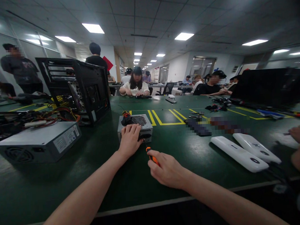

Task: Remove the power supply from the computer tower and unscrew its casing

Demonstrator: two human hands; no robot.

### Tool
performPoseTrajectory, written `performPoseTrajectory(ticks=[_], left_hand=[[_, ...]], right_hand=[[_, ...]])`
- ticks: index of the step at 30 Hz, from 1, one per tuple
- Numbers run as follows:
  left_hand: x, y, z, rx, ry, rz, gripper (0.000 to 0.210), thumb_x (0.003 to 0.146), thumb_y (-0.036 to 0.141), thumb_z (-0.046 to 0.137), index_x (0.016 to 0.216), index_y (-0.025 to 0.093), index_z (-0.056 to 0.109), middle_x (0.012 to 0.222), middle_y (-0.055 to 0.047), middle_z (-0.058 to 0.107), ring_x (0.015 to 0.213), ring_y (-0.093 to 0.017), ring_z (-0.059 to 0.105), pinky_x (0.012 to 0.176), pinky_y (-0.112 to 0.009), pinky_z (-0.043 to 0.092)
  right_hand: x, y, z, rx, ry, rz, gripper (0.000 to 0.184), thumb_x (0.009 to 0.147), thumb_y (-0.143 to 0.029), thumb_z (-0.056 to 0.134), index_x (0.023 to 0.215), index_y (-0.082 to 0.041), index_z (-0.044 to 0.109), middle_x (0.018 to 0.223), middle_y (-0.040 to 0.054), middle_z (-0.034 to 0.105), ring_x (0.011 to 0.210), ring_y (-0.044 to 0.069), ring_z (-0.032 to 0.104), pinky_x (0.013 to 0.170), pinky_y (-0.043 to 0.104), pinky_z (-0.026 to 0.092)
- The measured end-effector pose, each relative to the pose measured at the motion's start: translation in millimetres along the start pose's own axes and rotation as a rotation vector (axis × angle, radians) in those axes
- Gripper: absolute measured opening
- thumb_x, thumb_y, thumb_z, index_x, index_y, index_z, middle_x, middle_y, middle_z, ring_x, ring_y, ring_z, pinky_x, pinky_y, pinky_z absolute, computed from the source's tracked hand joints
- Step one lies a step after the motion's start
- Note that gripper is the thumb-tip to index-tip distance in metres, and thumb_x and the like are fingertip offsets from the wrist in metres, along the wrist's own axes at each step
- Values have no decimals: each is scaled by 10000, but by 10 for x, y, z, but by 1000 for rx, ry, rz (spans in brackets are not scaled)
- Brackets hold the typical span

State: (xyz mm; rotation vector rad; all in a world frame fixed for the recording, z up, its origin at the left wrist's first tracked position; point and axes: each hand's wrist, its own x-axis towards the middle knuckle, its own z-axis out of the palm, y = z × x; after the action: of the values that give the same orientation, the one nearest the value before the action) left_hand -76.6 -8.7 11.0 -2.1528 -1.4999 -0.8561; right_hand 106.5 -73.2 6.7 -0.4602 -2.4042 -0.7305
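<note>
1. on the green tabletop [133, 186], a silver box [143, 118] is sitting, the left hand [129, 138] resting unclenched against it.
2. the right hand [166, 168] is gripping an orange-black screwdriver [155, 159], its long axis slanting forward-left, pointing toward the box.

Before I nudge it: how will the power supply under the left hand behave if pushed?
The power supply is probably heavy for its size, being a metal-cased box. Low and flat on the green tabletop, it would likely slide before tipping. The cables bunched on top look floppy.
</note>
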Motion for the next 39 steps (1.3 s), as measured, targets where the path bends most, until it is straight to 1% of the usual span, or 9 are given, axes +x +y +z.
performPoseTrajectory(ticks=[5, 13, 17, 21, 25, 29, 34, 36, 39], left_hand=[[2, 1, 2, 22, 13, 2, 451, 714, 290, 589, 1134, 166, 481, 1186, -100, 499, 1071, -283, 379, 873, -420, 288], [-6, 4, -23, 23, 16, -2, 462, 706, 284, 595, 1138, 174, 474, 1181, -94, 501, 1066, -283, 383, 881, -419, 286], [-5, 0, -23, 23, 8, -9, 450, 705, 268, 591, 1132, 187, 475, 1182, -87, 501, 1073, -280, 385, 884, -421, 290], [-3, 3, -27, 28, 3, -12, 449, 705, 268, 588, 1133, 194, 474, 1180, -80, 505, 1075, -276, 387, 888, -421, 293], [-2, 10, -28, 32, 7, -19, 449, 702, 269, 591, 1130, 194, 478, 1181, -81, 506, 1073, -275, 391, 895, -421, 290], [-1, 5, -13, 31, 15, -17, 457, 699, 288, 600, 1129, 193, 479, 1176, -85, 508, 1067, -279, 395, 887, -421, 294], [-1, 3, -5, 23, 30, -19, 470, 694, 286, 608, 1133, 191, 474, 1178, -81, 504, 1069, -276, 393, 888, -416, 295], [-2, 7, -9, 22, 26, -23, 466, 694, 279, 606, 1133, 195, 474, 1177, -83, 504, 1069, -277, 393, 888, -417, 295], [-2, 10, -13, 25, 26, -24, 457, 693, 270, 604, 1126, 193, 478, 1174, -83, 505, 1069, -277, 393, 887, -417, 295]], right_hand=[[-1, 26, -9, -51, 16, 50, 132, 864, -167, 403, 929, -160, 518, 1047, 126, 610, 761, 116, 603, 625, 223, 470], [83, -52, -31, 44, -29, 3, 152, 801, -185, 409, 861, -143, 542, 1006, 175, 606, 757, 160, 599, 646, 273, 475], [71, -38, 9, 5, 50, -34, 144, 825, -187, 429, 911, -124, 527, 1014, 206, 604, 715, 151, 600, 625, 265, 473], [48, -9, 31, 2, 87, -10, 126, 846, -268, 479, 887, -158, 525, 1005, 191, 612, 743, 156, 602, 626, 254, 470], [65, -25, 24, 72, 5, -39, 288, 840, -420, 451, 921, -154, 525, 1013, 201, 589, 844, 202, 590, 681, 294, 479], [105, -42, -6, 153, -138, -23, 316, 843, -400, 420, 993, -138, 515, 1141, 199, 525, 859, 205, 570, 710, 327, 468], [111, -26, 5, 210, -99, -102, 264, 853, -397, 447, 956, -167, 525, 1070, 107, 583, 725, 154, 567, 630, 286, 463], [89, -19, 21, 261, -58, -58, 303, 834, -429, 471, 942, -149, 517, 1022, 117, 593, 734, 159, 575, 625, 277, 472], [56, -15, 28, 372, -31, 70, 351, 814, -435, 479, 955, -114, 487, 1019, 156, 573, 863, 194, 580, 670, 282, 492]])
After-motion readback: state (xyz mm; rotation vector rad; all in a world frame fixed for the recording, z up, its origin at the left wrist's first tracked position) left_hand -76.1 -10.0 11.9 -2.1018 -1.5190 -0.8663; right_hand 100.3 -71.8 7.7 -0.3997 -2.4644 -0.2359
